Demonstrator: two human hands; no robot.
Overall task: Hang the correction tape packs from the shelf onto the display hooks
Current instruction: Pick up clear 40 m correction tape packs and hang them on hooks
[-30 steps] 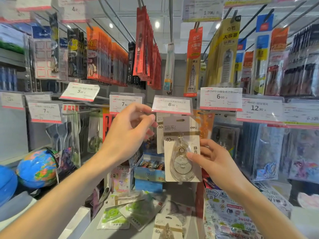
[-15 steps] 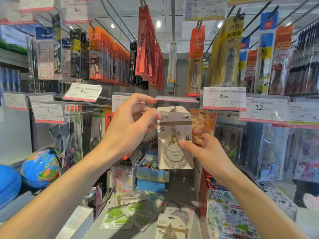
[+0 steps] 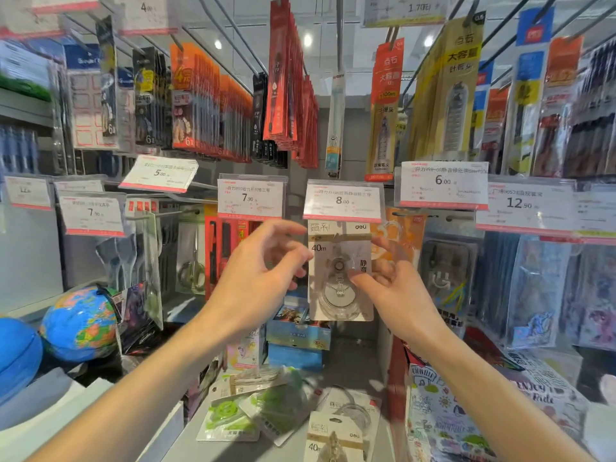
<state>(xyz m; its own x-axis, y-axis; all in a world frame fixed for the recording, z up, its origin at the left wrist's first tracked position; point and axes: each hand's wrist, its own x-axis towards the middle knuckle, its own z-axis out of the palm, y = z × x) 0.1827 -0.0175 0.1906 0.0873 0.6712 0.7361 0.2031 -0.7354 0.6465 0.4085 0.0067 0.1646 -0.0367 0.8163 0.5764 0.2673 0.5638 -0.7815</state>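
Bright ceiling spotlights, blurred hands, wide-angle edge distortion

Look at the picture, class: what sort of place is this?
Most likely a stationery shop aisle: price tags front the display hooks, packaged pens hang in rows, and a correction tape pack hangs between the person's hands.

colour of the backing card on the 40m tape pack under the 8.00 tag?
White card with a gold band near the top and black print; head view, the only one.
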